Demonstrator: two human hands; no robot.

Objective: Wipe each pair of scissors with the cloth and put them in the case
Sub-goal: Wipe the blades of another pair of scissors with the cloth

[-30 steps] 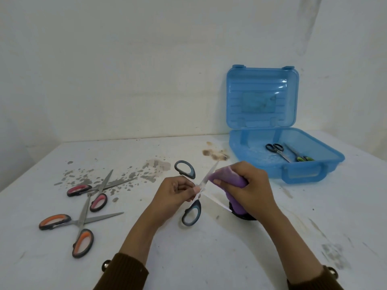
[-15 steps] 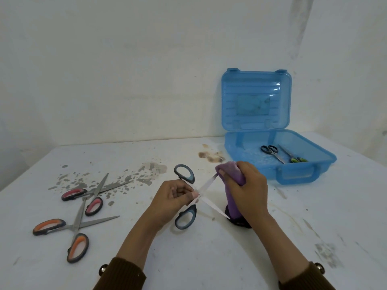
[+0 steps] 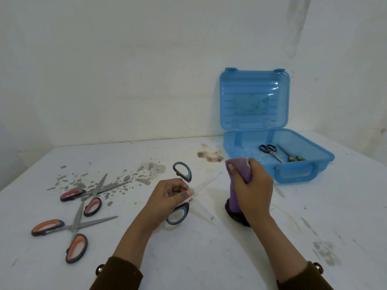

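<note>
Here the left hand (image 3: 167,197) pinches the blue-handled scissors (image 3: 187,174) near the pivot, blades spread, in front and left of the open blue case (image 3: 324,162). The right hand (image 3: 251,185) clutches the purple cloth (image 3: 241,168) just before the case, clear of the blade tip. Farther left of the case, pink-handled scissors (image 3: 92,197) and orange-handled scissors (image 3: 73,227) lie on the counter (image 3: 188,258), and two small pairs (image 3: 270,150) lie inside it.

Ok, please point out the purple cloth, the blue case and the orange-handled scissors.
purple cloth (image 3: 240,163), head view, top fold
blue case (image 3: 254,101), head view, open lid
orange-handled scissors (image 3: 73,227), head view, pivot
</note>
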